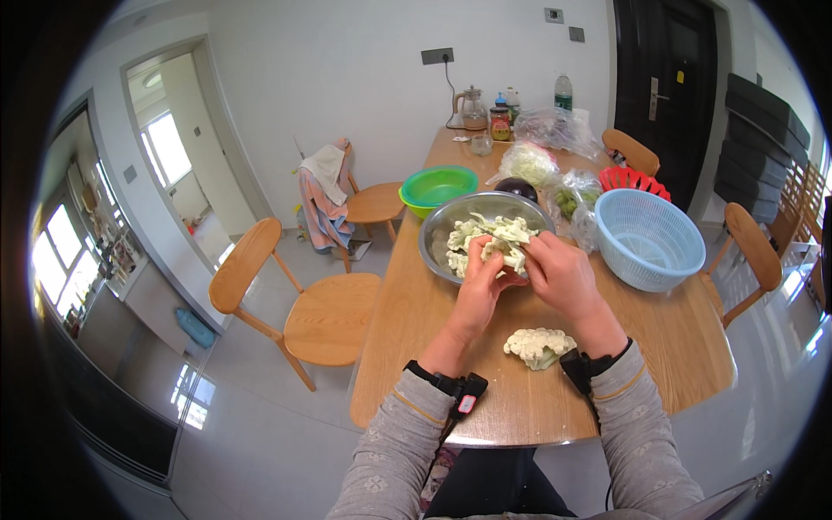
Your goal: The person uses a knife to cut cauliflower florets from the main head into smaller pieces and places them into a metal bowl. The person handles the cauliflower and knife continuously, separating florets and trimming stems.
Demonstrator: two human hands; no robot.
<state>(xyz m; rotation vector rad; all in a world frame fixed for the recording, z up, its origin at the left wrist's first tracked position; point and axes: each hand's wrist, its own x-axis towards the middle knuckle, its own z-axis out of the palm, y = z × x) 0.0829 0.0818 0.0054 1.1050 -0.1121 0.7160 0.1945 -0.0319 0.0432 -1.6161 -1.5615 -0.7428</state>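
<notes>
Over the near side of a stainless steel bowl [434,240], my left hand [480,279] and my right hand [560,270] both grip one piece of cauliflower [510,253]. The hands are close together, with fingertips on the stalks. Cauliflower florets [460,237] lie in the bowl behind the fingers. A larger chunk of cauliflower [538,346] rests on the wooden table [500,409] between my forearms. Small white crumbs are scattered near it. My palms and part of the held piece are hidden.
Green plastic basins [441,185] stand left behind the bowl. A blue plastic colander [650,240] and a red basket [634,182] are at the right. Behind the bowl are an eggplant [517,188], bagged vegetables [575,198], a jar [500,123] and a glass kettle [473,109]. Wooden chairs [331,318] flank the table.
</notes>
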